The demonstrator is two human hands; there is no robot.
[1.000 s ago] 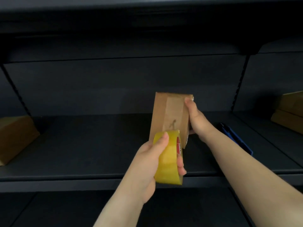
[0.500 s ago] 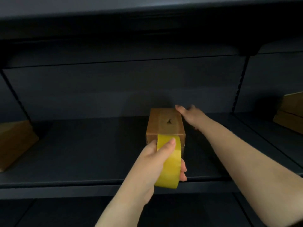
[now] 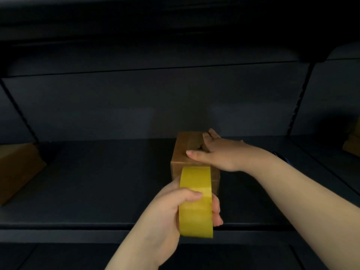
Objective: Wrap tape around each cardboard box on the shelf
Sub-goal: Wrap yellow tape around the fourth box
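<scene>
Yellow tape roll (image 3: 195,201), plain brown cardboard box (image 3: 182,152), dark grey-blue shelf (image 3: 97,191)

A small brown cardboard box (image 3: 183,152) lies flat on the dark shelf (image 3: 97,182), just right of the view's centre, its top face showing a dark mark. A yellow roll of tape (image 3: 195,201) stands on edge at the box's 6 o'clock, against its near face. Two more brown boxes sit at 9 o'clock (image 3: 17,168) and 3 o'clock (image 3: 353,143).
</scene>
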